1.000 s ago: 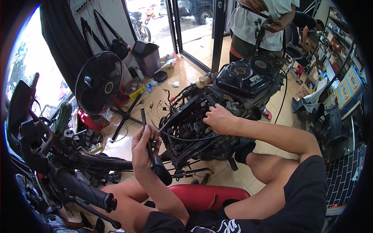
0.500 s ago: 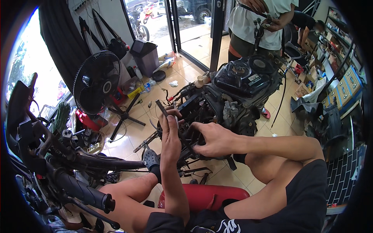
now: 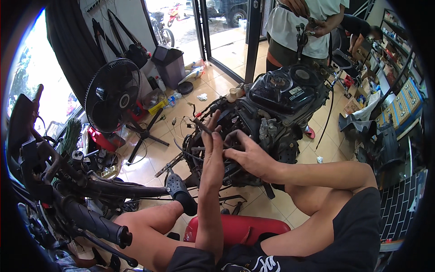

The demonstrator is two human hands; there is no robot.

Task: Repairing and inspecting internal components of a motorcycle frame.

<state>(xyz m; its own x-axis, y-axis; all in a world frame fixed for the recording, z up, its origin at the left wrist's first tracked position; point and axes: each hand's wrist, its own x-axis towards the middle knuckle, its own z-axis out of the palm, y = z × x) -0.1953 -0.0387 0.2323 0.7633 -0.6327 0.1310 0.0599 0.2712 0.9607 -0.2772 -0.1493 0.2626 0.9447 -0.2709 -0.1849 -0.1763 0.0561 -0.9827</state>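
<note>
In front of me a partly stripped motorcycle frame (image 3: 199, 165) stands with a black fuel tank (image 3: 283, 93) on top. My left hand (image 3: 214, 149) is raised before the frame with a slim dark bar (image 3: 202, 126) held between thumb and fingers. The bar's upper end sticks out past the hand, and its lower part is hidden. Close to the left palm, my right hand (image 3: 249, 156) is bent with thumb and fingers drawn together. What lies in its pinch is too dark to make out. Exposed wires (image 3: 183, 121) hang beside the frame.
A red seat (image 3: 235, 229) is below me. To the left stand a motorcycle front end with a handlebar grip (image 3: 97, 224) and a black fan (image 3: 115, 95). Beyond the tank a person (image 3: 299, 36) holds dark parts; another bends near the shelves (image 3: 392, 50).
My left hand has shifted right with the dark bar, closer to the right hand. My right hand has turned slightly, its thumb now higher. The person opposite has moved their hands a little.
</note>
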